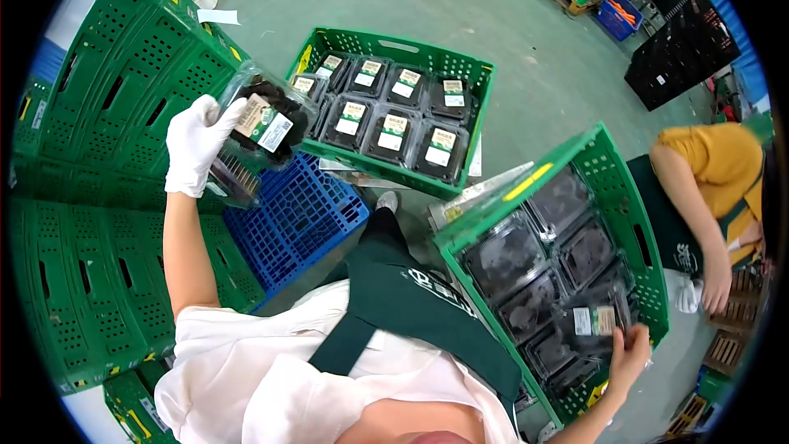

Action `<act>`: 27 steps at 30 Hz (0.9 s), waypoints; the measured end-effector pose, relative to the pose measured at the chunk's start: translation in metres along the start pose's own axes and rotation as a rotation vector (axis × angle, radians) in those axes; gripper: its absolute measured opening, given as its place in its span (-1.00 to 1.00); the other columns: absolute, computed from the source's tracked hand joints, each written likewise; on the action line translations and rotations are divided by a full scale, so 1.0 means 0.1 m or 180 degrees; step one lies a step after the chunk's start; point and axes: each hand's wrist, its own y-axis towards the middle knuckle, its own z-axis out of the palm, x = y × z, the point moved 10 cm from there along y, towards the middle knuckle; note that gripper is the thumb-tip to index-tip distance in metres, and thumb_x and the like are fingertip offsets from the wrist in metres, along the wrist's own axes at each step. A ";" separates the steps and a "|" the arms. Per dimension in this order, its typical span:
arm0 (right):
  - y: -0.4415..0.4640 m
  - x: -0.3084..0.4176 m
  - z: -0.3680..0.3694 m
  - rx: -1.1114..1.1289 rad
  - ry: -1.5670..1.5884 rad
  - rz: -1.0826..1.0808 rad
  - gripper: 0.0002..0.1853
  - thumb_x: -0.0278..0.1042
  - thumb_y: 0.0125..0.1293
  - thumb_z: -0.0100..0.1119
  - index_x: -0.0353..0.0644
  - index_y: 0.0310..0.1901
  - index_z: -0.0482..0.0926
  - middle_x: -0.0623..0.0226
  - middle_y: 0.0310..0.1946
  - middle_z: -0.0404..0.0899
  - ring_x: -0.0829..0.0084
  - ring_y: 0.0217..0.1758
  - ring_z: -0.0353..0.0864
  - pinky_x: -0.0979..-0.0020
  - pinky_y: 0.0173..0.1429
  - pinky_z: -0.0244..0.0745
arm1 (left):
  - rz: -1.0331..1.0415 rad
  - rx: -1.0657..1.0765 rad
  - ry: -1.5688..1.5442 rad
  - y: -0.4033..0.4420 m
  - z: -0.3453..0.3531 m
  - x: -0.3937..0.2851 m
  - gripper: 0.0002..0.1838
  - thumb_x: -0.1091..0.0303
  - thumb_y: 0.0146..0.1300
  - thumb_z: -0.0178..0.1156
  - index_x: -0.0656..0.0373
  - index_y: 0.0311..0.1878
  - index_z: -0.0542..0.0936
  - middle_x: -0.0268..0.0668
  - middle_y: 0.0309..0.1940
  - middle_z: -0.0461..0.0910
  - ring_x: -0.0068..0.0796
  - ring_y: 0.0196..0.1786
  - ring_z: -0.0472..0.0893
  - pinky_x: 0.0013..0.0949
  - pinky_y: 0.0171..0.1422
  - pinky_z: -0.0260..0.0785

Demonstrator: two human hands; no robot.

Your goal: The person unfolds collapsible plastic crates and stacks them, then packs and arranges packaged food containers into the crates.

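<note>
My left hand (196, 141), in a white glove, grips a clear plastic box (267, 125) of dark contents with a label, raised beside the stacked green crates. Another clear box (234, 179) shows just under it; what supports that one I cannot tell. My bare right hand (629, 353) pinches the edge of a labelled box (593, 321) over the right green crate (649, 259), which holds several dark-filled boxes without visible labels. Ahead, a second green crate (394, 39) holds two rows of labelled boxes.
Tall stacks of green crates (103, 136) line the left, with a blue plastic pallet (300, 214) beside them. A co-worker's arm (690, 197) in a yellow sleeve is at the right. Black crates (682, 49) and a blue basket (618, 16) stand farther back.
</note>
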 end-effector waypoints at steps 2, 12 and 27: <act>0.13 0.76 -0.39 -0.0182 -0.0069 -0.0197 -0.68 -0.37 0.12 0.50 -0.25 -0.28 0.48 0.25 -0.51 0.43 0.27 -0.51 0.38 0.30 -0.38 0.33 | 0.0476 0.0071 0.0554 0.44 0.20 -0.08 -0.34 -0.17 0.19 0.39 0.21 -0.60 0.31 -0.20 -0.70 0.24 -0.27 -0.62 0.22 -0.24 -0.49 0.16; 2.82 4.20 0.46 -0.0522 0.0395 -0.2051 -0.59 -0.16 0.09 0.49 -0.24 -0.27 0.47 0.19 -0.42 0.46 0.15 -0.42 0.51 0.27 -0.35 0.43 | 0.2409 0.1443 0.0726 2.44 2.43 -0.73 -0.41 -0.34 0.24 0.18 0.10 -0.34 0.61 -0.12 -0.47 0.66 -0.01 -0.33 0.67 -0.07 -0.24 0.49; 3.91 4.78 5.14 0.1513 0.1453 -0.0928 -0.28 -0.16 0.20 0.41 -0.26 0.35 0.40 0.00 0.35 0.33 -0.02 0.39 0.37 0.14 0.47 0.31 | 0.2487 0.1290 -0.0015 2.02 4.47 0.06 -0.33 0.00 0.30 0.24 0.03 0.42 0.38 -0.06 0.34 0.39 0.02 0.43 0.32 0.14 0.49 0.13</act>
